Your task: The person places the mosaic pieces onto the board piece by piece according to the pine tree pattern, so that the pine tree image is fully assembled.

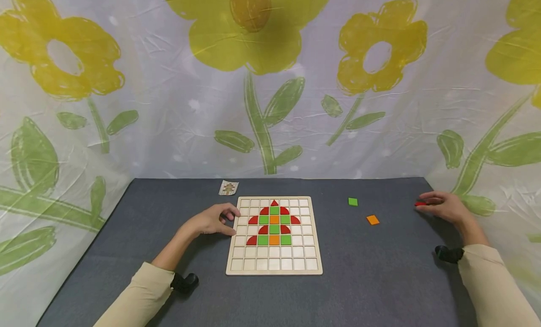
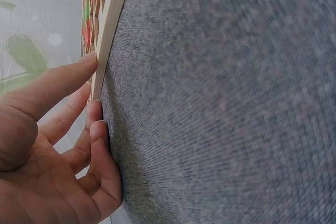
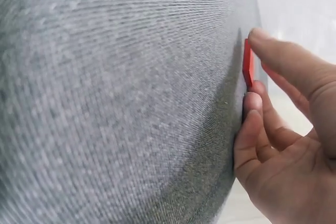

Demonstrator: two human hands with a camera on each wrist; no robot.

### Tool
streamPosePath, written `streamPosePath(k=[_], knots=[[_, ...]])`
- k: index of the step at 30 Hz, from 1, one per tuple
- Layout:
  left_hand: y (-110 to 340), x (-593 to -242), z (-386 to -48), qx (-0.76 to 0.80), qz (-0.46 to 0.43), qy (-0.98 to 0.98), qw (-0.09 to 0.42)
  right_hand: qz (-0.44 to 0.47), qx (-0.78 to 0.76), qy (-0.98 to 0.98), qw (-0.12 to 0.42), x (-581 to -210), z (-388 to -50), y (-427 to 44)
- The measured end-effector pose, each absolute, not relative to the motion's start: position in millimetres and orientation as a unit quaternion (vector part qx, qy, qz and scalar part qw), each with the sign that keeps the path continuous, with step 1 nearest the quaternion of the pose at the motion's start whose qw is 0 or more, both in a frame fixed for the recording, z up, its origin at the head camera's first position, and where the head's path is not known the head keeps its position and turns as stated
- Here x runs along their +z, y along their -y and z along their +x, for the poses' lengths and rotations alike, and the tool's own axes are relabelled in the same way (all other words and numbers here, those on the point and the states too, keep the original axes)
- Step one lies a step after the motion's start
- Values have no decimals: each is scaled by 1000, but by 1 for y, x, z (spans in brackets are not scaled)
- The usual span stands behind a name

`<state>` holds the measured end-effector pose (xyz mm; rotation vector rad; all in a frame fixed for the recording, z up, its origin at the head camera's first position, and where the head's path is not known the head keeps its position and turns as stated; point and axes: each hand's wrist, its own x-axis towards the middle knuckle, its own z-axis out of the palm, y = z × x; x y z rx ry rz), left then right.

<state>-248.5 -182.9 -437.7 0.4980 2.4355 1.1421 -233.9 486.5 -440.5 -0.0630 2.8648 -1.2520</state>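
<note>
In the head view, a square wooden grid board (image 1: 274,265) lies on the table, with red, green and orange tiles forming a tree-like pattern. My left hand (image 1: 212,220) is at its left edge. The left wrist view shows the thumb and fingertips touching the board's rim (image 2: 111,22), spaced apart along it. Far to the right, my right hand (image 1: 448,207) pinches a thin red tile (image 3: 248,62) between thumb and fingers, low over the table. The tile's full outline is hidden by the fingers.
A loose green square tile (image 1: 352,202) and an orange square tile (image 1: 373,220) lie between the board and my right hand. Behind the board is a small picture card (image 1: 228,188) showing a similar tree. A flower-printed curtain (image 1: 181,106) borders the dark grey table (image 1: 380,280).
</note>
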Motion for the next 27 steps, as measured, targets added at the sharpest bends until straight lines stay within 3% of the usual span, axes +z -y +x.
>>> streamPosePath(k=[19,27], knots=[[185,-438,-246,415,174,-870,203,-19,-389,-921,19,-439,-239,-478],[182,-437,-246,411,172,-872,201,-52,-383,-922,-10,-442,-235,-475]])
